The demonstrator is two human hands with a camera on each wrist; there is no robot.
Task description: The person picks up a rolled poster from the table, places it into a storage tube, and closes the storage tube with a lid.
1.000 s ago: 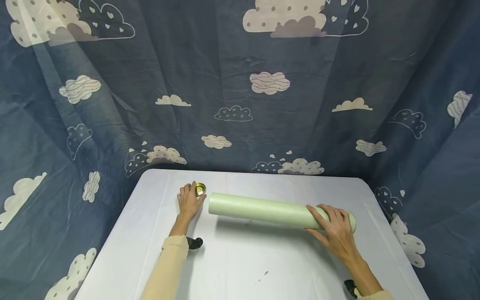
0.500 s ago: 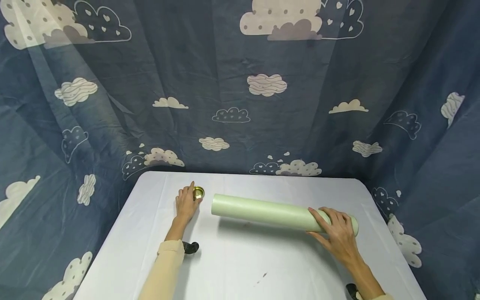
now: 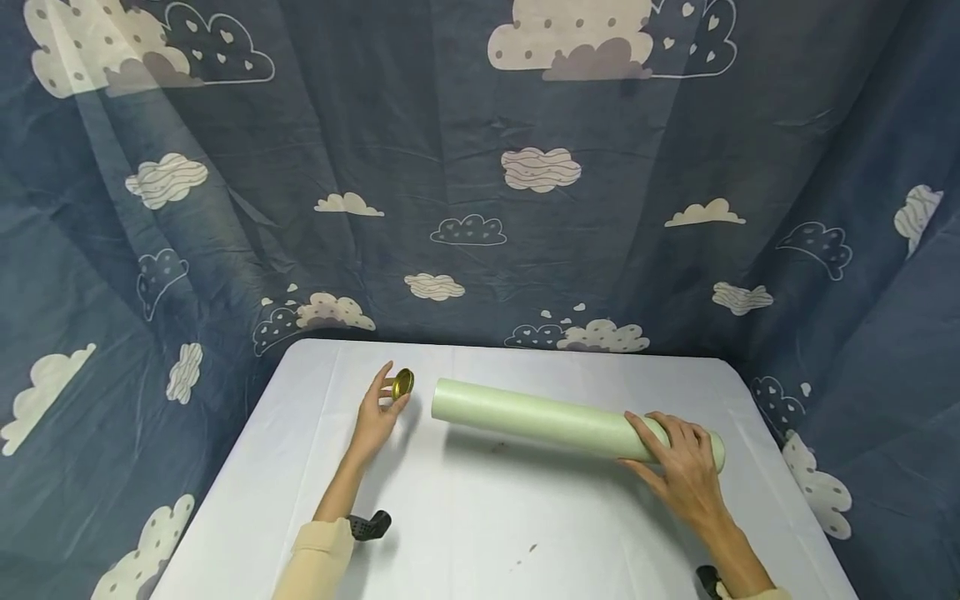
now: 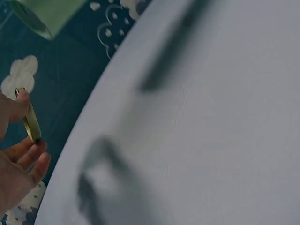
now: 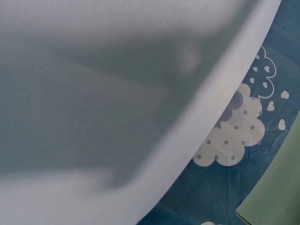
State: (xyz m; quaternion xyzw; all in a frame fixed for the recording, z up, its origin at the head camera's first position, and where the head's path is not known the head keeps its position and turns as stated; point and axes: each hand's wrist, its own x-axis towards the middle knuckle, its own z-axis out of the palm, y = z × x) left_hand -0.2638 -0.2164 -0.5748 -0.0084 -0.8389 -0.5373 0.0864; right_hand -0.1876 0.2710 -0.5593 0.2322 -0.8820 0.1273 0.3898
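A small round gold jar lid (image 3: 402,383) is pinched at its rim between the thumb and fingers of my left hand (image 3: 377,419). It stands on edge above the table; in the left wrist view the lid (image 4: 32,123) appears almost side-on. My right hand (image 3: 684,473) grips a long pale green roll (image 3: 532,414) near its right end, thumb below and fingers over the top. The roll hovers over the table, its left end close to the lid. Its open, hollow end shows in the left wrist view. The right wrist view catches only part of the roll (image 5: 276,183).
A white-covered table (image 3: 465,525) with rounded far corners lies under both hands, bearing a few small dark marks (image 3: 532,547). Dark blue cloth (image 3: 600,250) printed with clouds hangs behind it and on both sides. A black wrist mount (image 3: 371,526) sticks out by the left sleeve.
My left hand has turned the lid from facing up to standing on edge and raised it off the table. The roll has shifted slightly to the right, still in my right hand.
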